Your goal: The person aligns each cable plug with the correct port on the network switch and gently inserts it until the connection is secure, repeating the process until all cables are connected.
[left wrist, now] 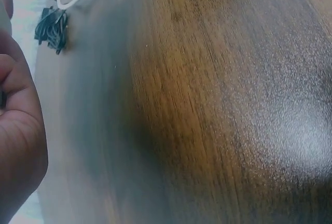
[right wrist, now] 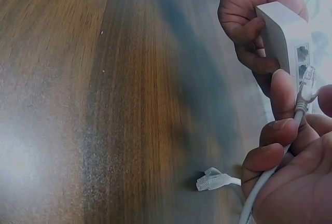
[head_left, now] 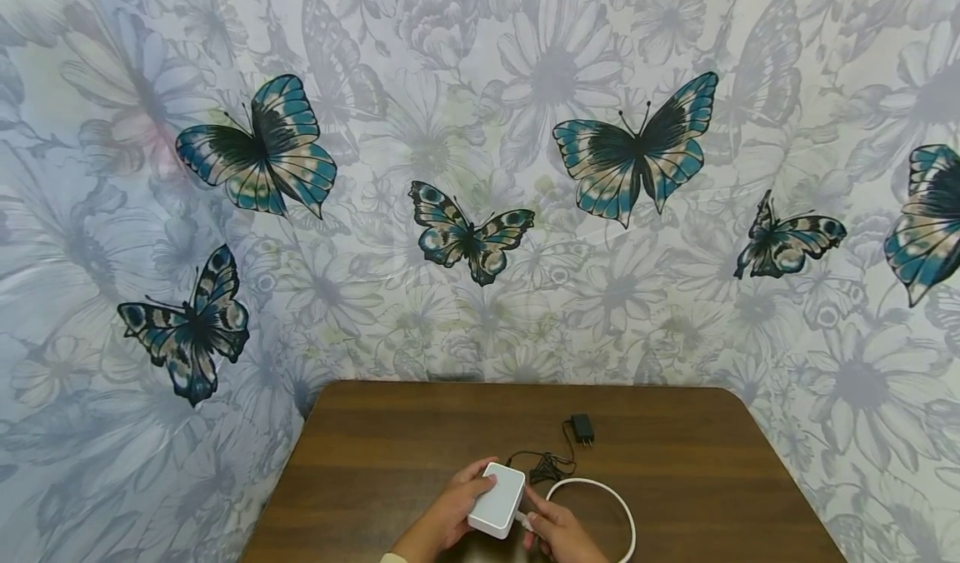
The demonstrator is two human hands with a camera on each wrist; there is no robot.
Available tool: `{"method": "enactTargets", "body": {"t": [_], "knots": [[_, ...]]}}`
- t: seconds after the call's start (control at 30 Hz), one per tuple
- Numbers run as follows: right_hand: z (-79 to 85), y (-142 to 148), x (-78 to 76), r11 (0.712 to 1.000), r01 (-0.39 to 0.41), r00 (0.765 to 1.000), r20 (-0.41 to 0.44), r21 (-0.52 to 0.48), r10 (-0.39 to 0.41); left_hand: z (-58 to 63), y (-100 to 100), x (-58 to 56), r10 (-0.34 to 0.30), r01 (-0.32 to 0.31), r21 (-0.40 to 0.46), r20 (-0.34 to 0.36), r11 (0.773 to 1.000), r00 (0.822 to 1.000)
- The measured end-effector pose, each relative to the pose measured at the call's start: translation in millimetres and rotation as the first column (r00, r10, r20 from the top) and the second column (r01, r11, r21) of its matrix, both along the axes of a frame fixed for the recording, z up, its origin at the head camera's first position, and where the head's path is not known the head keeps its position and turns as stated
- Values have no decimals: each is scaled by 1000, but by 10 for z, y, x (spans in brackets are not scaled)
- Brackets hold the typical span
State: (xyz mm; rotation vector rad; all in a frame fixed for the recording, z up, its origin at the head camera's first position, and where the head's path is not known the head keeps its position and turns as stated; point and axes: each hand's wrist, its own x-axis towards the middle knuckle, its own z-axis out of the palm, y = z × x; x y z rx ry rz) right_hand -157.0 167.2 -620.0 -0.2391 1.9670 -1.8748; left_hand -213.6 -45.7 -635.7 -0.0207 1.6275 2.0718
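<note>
My left hand point(head_left: 448, 506) grips a small white router point(head_left: 498, 496) by its left side, thumb on the top face. Two network ports point(right wrist: 303, 54) show on its edge in the right wrist view. In my right hand point(head_left: 561, 531) is a white Ethernet cable point(head_left: 628, 515), its clear plug point(right wrist: 307, 83) pinched near the lower port. Whether the plug tip has entered that port I cannot tell. The cable's other plug point(right wrist: 211, 180) lies close to the tabletop below my right hand. The left wrist view shows only part of my left hand point(left wrist: 23, 141).
A black power adapter point(head_left: 582, 428) lies on the brown wooden table point(head_left: 390, 438) behind the router. Its bundled black cord point(head_left: 551, 468) runs to the router's back edge. Behind the table hangs a butterfly-patterned cloth point(head_left: 465, 330).
</note>
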Motion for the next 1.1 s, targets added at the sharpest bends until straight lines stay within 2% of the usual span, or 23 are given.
{"method": "enactTargets", "body": {"t": [0.33, 0.47, 0.73, 0.97, 1.1], "knots": [[21, -12, 4, 1000, -19, 1000, 4, -18, 19, -4, 7, -15, 36, -36, 1, -13, 999, 999], [14, -6, 4, 1000, -26, 999, -20, -9, 26, -6, 8, -15, 42, -42, -1, -11, 999, 999], [5, -1, -15, 999, 7, 997, -75, 34, -5, -14, 17, -24, 41, -41, -13, -20, 999, 999], [-27, -6, -31, 993, 76, 985, -162, 89, -60, 52, 43, -10, 32, -32, -23, -26, 999, 999], [-31, -11, -44, 989, 86, 984, -166, 117, -66, 81, 55, 2, 21, -22, -35, -38, 999, 999]]}}
